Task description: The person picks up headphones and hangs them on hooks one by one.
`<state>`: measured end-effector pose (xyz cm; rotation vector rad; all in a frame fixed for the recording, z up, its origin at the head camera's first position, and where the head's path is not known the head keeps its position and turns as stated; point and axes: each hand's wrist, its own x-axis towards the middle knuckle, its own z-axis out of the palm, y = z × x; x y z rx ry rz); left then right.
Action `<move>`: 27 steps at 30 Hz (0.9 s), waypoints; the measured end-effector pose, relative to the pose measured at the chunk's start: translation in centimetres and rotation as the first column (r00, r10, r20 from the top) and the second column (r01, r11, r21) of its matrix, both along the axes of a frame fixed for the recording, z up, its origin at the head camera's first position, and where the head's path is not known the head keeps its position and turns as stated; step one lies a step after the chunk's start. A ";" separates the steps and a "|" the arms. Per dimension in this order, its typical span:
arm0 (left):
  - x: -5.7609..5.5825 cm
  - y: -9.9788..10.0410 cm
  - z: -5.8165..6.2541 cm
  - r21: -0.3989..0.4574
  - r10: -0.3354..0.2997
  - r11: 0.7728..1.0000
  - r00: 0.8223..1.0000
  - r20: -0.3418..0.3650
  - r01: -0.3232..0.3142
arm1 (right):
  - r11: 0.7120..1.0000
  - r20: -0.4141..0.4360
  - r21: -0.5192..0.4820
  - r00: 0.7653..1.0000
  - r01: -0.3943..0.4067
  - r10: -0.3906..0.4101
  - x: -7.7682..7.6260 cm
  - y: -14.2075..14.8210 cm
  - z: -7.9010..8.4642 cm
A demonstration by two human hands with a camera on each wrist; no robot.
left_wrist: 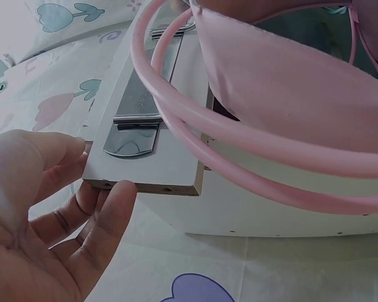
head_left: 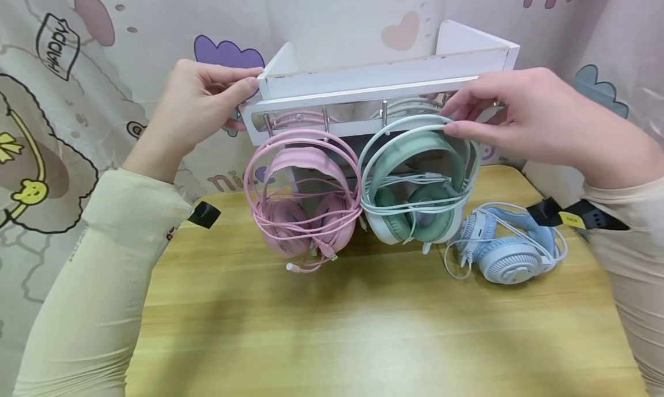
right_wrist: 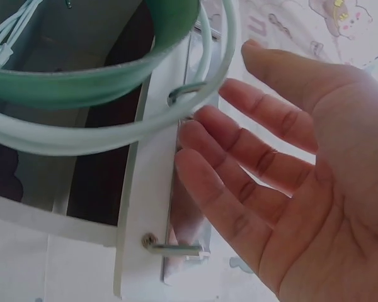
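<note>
My left hand [head_left: 199,106] pinches the left end of a white rack [head_left: 384,74], thumb and fingertips at its corner. In the left wrist view, the board's end [left_wrist: 167,170] sits between thumb and fingers. Pink headphones [head_left: 332,221] hang from the metal hooks on the left, their cable wrapped round the ear cups. Green headphones [head_left: 433,218] hang to their right, cable bundled likewise. My right hand [head_left: 534,117] is beside the green headband, its fingers spread loosely near a hook. In the right wrist view, nothing lies in the palm [right_wrist: 340,189].
Light blue headphones [head_left: 510,261] lie on the wooden table [head_left: 363,333] to the right of the hanging pairs, their thin cable looped around them. A printed curtain [head_left: 353,16] hangs behind the rack. A bare hook [right_wrist: 176,250] sticks out at the rack's right end.
</note>
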<state>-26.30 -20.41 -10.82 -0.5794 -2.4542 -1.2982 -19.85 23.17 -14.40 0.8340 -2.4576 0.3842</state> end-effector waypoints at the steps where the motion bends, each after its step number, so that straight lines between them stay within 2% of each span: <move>1: 0.0 0.1 0.1 0.000 -0.002 1.000 1.000 -0.001 0.002 | 1.000 -0.016 -0.006 1.000 -0.005 0.005 0.1 0.3 0.0; 5: 0.1 0.0 0.2 0.000 0.005 1.000 1.000 0.004 -0.005 | 1.000 -0.051 -0.026 0.999 -0.007 0.005 0.5 1.1 -0.1; 10: 0.2 0.1 0.2 -0.015 -0.001 1.000 1.000 0.009 0.002 | 0.993 -0.002 -0.110 0.999 0.050 -0.050 1.2 2.4 -0.6; 16: 0.2 0.3 0.1 -0.010 0.003 1.000 1.000 0.006 -0.003 | 0.977 0.059 -0.180 0.993 0.114 -0.105 1.3 4.6 -1.4; 23: 0.1 0.5 0.0 -0.014 0.005 1.000 1.000 0.012 -0.005 | 0.944 0.068 -0.306 0.992 0.124 -0.108 1.1 7.0 -2.5; 27: 0.1 0.3 0.0 -0.006 0.004 1.000 1.000 0.000 -0.004 | 0.912 0.143 -0.385 0.986 0.140 -0.092 0.4 8.2 -2.5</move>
